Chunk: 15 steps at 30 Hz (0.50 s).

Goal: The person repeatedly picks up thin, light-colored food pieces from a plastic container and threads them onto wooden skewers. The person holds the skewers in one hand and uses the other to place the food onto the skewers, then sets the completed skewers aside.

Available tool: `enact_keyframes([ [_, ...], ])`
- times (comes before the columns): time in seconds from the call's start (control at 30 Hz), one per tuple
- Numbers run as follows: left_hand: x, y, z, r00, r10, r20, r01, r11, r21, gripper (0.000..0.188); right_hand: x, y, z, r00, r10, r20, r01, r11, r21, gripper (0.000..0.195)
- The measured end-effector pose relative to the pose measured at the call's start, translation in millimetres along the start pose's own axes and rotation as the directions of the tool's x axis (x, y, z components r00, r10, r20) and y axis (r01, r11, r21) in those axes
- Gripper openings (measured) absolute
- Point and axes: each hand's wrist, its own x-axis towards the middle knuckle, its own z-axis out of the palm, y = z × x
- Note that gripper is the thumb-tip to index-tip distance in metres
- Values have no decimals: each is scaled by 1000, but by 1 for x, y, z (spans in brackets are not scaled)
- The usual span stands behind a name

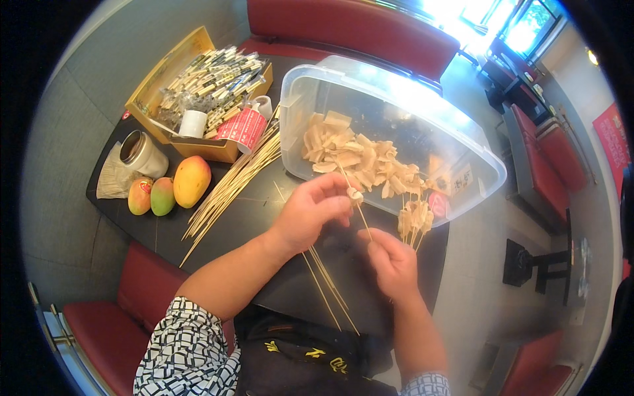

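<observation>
My right hand (394, 262) grips a thin bamboo skewer (364, 221) between thumb and fingers, its tip pointing up and away. A small pale folded piece (354, 196) is on that skewer, with the fingers of my left hand (317, 208) beside it; whether they pinch it is hard to tell. Beyond my hands, a clear plastic bin (475, 143) lies with its opening towards me and holds a heap of thin tan sheets (366, 158). Several skewers threaded with such sheets (415, 218) rest at its near right edge. A few bare skewers (327, 277) lie under my left forearm.
A bundle of bamboo skewers (237, 178) lies on the dark table (267, 213). To the left are mangoes (192, 181), a metal canister (144, 156) and a box (198, 147) of wrapped chopsticks (218, 74). Red bench seats (346, 29) stand around the table.
</observation>
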Motion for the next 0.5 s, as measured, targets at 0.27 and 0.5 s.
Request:
enact_keyframes([
  [0.27,-3,-9,1,997,-70,-12,69,996,-53,22,2,0,4,997,-69,-29,68,997,-33,22],
  [0.5,-5,-9,6,996,-63,-56,54,987,-154,19,1,3,6,998,-65,-5,65,996,-55,22],
])
